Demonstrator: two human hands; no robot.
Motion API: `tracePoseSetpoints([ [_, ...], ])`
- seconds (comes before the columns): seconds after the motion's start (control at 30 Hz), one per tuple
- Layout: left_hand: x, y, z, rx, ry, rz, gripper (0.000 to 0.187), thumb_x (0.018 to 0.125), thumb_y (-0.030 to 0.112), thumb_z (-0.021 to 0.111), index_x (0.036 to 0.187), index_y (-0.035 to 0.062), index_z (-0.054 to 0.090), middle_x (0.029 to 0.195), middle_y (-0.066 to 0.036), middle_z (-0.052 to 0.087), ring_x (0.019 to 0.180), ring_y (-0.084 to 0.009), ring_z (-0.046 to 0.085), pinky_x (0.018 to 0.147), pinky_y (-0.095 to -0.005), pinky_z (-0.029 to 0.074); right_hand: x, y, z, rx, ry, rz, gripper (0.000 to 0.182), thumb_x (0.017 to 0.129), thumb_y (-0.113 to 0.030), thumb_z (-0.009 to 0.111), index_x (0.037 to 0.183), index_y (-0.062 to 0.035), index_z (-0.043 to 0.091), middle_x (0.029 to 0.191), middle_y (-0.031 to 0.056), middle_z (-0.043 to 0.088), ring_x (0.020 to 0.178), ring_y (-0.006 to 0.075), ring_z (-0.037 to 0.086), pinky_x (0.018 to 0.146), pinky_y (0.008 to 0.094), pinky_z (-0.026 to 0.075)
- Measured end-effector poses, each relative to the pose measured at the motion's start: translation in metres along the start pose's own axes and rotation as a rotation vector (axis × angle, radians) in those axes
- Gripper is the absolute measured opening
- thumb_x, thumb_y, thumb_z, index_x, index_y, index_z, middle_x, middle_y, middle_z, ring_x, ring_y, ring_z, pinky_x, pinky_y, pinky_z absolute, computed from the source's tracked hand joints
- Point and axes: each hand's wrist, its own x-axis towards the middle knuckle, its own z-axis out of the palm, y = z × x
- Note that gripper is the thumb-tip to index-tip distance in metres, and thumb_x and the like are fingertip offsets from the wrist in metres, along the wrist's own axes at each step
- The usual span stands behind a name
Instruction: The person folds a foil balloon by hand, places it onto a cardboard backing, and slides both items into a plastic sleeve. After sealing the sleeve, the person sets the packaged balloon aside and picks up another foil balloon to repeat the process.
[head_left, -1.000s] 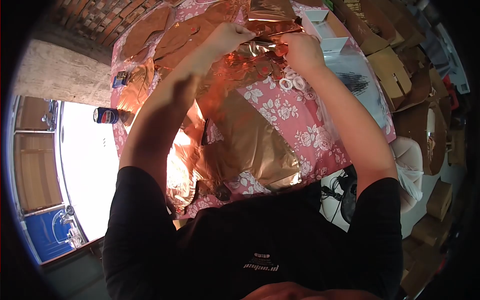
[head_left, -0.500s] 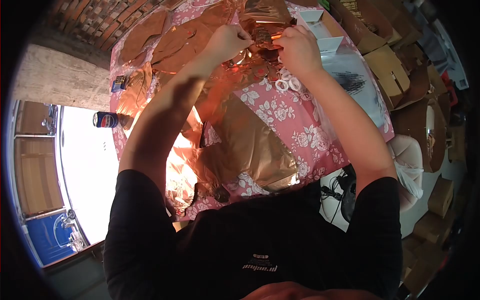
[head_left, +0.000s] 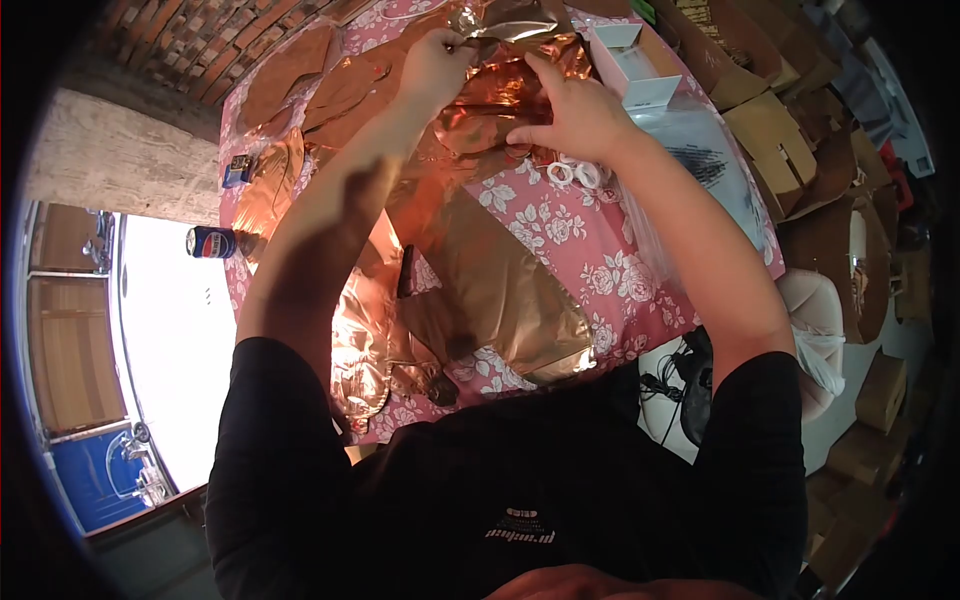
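A shiny copper-coloured sheet [head_left: 500,95], fabric or foil, lies wrinkled at the far side of the table. My left hand [head_left: 435,75] pinches its upper left part between thumb and fingers. My right hand [head_left: 585,115] is spread over the sheet's right side, thumb and index finger wide apart with nothing gripped between them. Just below the right hand sit white rings [head_left: 575,175], perhaps tape rolls. A broad gold-brown piece of similar material [head_left: 500,270] stretches toward my body, its near corner by the table edge.
The table wears a pink floral cloth [head_left: 625,275]. An open white box [head_left: 640,70] and a clear plastic bag [head_left: 705,165] lie right. A Pepsi can [head_left: 210,242] and small blue box [head_left: 238,170] stand left. Cardboard boxes [head_left: 765,140] crowd the right side.
My right hand has opened from a closed grip and moved slightly down. My left hand has shifted up and left. The bunched shiny material between them now lies more spread out.
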Motion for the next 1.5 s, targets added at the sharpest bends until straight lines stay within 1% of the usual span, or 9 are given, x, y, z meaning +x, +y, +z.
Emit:
tracePoseSetpoints([
  [0.2,0.041,0.015,-0.028,0.249,0.088,0.109,0.037,0.101,0.033,0.078,0.109,-0.0026,0.076,0.083,-0.006,0.076,0.069,-0.0105,0.067,0.064,-0.0291,0.053,0.017,0.001,0.002,-0.139,-0.248,0.111,0.082,0.100,-0.077,0.054,0.128,-0.0035,0.076,0.133,0.0203,0.066,0.117,0.0408,0.069,0.102,0.0492,0.056],
  [0.27,0.052,0.034,-0.045,0.125,0.177,0.043,0.021,0.099,0.021,0.077,0.104,0.0008,0.072,0.093,-0.020,0.076,0.079,-0.0323,0.074,0.073,-0.0464,0.059,0.022,0.005,0.008,-0.144,-0.246,0.130,0.080,0.101,-0.076,0.054,0.128,-0.0044,0.077,0.132,0.0196,0.067,0.118,0.0392,0.069,0.103,0.0484,0.055],
  [0.4,0.076,0.056,-0.083,0.036,0.324,-0.108,0.029,0.098,0.027,0.081,0.090,0.0006,0.074,0.071,-0.014,0.072,0.063,-0.0261,0.070,0.063,-0.0428,0.056,0.031,0.012,0.006,-0.053,-0.268,0.140,0.078,0.102,-0.074,0.054,0.121,-0.0039,0.080,0.132,0.0187,0.067,0.119,0.0377,0.068,0.104,0.0469,0.055],
  [0.5,0.113,0.035,-0.143,0.310,0.444,0.214,0.028,0.097,0.026,0.081,0.089,0.0004,0.075,0.074,-0.013,0.073,0.066,-0.0240,0.072,0.063,-0.0415,0.056,0.035,0.014,0.004,-0.002,-0.205,0.161,0.073,0.102,-0.071,0.057,0.115,-0.0043,0.082,0.132,0.0181,0.067,0.118,0.0368,0.069,0.103,0.0453,0.055],
  [0.6,0.135,0.038,-0.200,-0.606,-0.148,0.175,0.027,0.097,0.026,0.081,0.090,0.0003,0.077,0.074,-0.012,0.073,0.064,-0.0249,0.071,0.062,-0.0419,0.056,0.041,0.011,-0.004,-0.056,-0.333,0.179,0.064,0.102,-0.066,0.063,0.113,-0.0054,0.082,0.134,0.0182,0.066,0.117,0.0362,0.070,0.102,0.0449,0.055],
  [0.67,0.129,0.066,-0.200,0.376,0.637,0.178,0.024,0.100,0.024,0.077,0.098,0.0003,0.079,0.075,-0.012,0.073,0.064,-0.0259,0.071,0.062,-0.0425,0.056,0.040,0.011,-0.002,-0.076,-0.329,0.194,0.059,0.101,-0.061,0.067,0.111,-0.0043,0.081,0.135,0.0188,0.066,0.115,0.0357,0.070,0.101,0.0444,0.056],
  [1.03,0.060,0.160,-0.294,0.013,0.741,0.007,0.025,0.105,0.020,0.072,0.092,-0.0015,0.074,0.081,-0.011,0.074,0.065,-0.0217,0.068,0.059,-0.0402,0.055,0.058,0.017,0.003,-0.341,-0.292,0.114,0.056,0.102,-0.051,0.068,0.125,-0.0011,0.075,0.139,0.0214,0.066,0.124,0.0361,0.070,0.104,0.0461,0.057],
  [1.37,0.075,0.110,-0.447,0.190,0.870,0.275,0.020,0.106,0.016,0.068,0.098,-0.0012,0.076,0.071,-0.013,0.070,0.054,-0.0205,0.063,0.055,-0.0378,0.051,0.073,0.011,0.008,-0.430,-0.362,0.174,0.043,0.099,-0.034,0.070,0.127,-0.0034,0.077,0.140,0.0199,0.071,0.123,0.0347,0.072,0.102,0.0471,0.059],
  [1.5,0.015,0.151,-0.408,0.380,0.946,0.292,0.016,0.103,0.015,0.073,0.097,0.0008,0.075,0.077,-0.010,0.071,0.059,-0.0186,0.065,0.056,-0.0354,0.053,0.091,0.016,0.007,-0.327,-0.356,0.248,0.042,0.094,-0.026,0.069,0.128,-0.0028,0.077,0.130,0.0216,0.075,0.119,0.0361,0.074,0.098,0.0463,0.060],
])
